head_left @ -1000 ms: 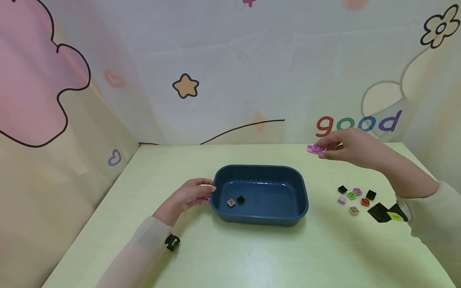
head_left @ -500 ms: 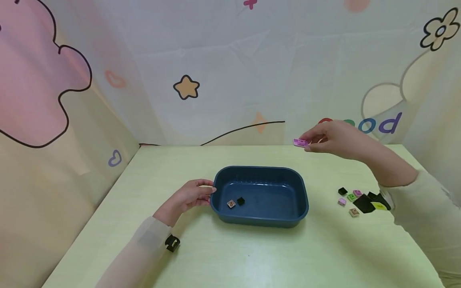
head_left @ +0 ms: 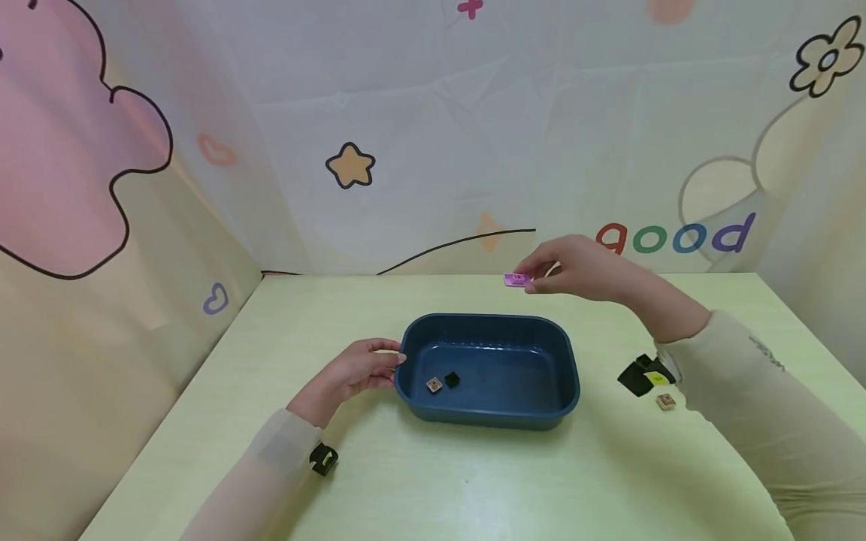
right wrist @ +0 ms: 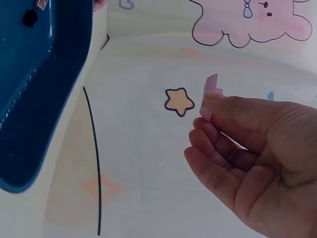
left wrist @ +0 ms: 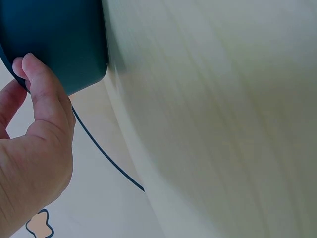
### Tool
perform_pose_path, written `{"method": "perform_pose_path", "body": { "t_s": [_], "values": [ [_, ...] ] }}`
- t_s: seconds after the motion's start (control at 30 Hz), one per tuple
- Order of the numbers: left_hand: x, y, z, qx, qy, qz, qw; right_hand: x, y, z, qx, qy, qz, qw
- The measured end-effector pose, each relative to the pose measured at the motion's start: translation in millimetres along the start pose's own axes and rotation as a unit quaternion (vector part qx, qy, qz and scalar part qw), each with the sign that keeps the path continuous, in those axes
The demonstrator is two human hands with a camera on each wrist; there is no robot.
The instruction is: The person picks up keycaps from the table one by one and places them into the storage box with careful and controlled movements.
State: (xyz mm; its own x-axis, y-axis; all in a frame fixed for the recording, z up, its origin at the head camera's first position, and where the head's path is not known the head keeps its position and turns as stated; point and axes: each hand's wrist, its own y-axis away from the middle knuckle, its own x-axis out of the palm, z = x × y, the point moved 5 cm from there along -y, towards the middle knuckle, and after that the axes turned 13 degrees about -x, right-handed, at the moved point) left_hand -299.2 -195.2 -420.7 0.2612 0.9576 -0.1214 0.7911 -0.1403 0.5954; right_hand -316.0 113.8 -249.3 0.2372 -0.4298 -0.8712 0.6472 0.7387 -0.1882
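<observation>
My right hand [head_left: 585,269] pinches a small pink plastic piece [head_left: 516,279] between thumb and fingers, above and beyond the far rim of a dark blue rectangular basin [head_left: 483,415]. In the right wrist view the pink piece [right wrist: 209,96] is a thin flat plate with a small raised part. My left hand [head_left: 358,370] grips the basin's left end, thumb and fingers at the rim; the left wrist view shows fingers against its outer wall. On the basin floor, towards the left, lie a beige square piece [head_left: 434,385] and a black square piece [head_left: 452,379].
On the pale table [head_left: 406,488], right of the basin, lies another beige piece [head_left: 666,402]. My right sleeve and the black wrist device [head_left: 637,376] cover the other small pieces there. A patterned cloth [head_left: 433,113] hangs behind the table.
My right hand has moved left with the pink piece, from beyond the small pieces at the right to above the basin's far side. The left hand and basin have stayed put.
</observation>
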Motion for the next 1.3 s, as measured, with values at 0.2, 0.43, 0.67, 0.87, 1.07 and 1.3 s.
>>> {"method": "perform_pose_path", "body": {
  "t_s": [0.2,0.43,0.67,0.87,1.07,1.3],
  "values": [
    [0.6,1.3,-0.7,-0.003,0.002,0.004,1.0000,19.8,-18.5,1.2,-0.015,-0.009,0.018,0.9997],
    [-0.4,0.5,-0.5,0.002,0.002,0.005,1.0000,41.7,-41.2,-1.6,-0.033,-0.010,0.036,0.9987],
    [0.5,-0.3,2.1,-0.001,0.001,0.003,1.0000,65.7,-58.3,-0.9,-0.045,0.006,0.069,0.9966],
    [0.9,-0.3,2.2,-0.002,-0.005,-0.001,1.0000,82.7,-70.3,-3.8,-0.058,0.009,0.097,0.9936],
    [-0.9,-1.1,1.6,-0.006,-0.009,-0.010,0.9999,96.1,-79.1,-2.6,-0.081,-0.001,0.119,0.9896],
    [-1.1,-1.8,1.9,-0.012,-0.006,-0.015,0.9998,114.8,-88.4,-7.4,-0.091,0.002,0.149,0.9846]
  ]
}}
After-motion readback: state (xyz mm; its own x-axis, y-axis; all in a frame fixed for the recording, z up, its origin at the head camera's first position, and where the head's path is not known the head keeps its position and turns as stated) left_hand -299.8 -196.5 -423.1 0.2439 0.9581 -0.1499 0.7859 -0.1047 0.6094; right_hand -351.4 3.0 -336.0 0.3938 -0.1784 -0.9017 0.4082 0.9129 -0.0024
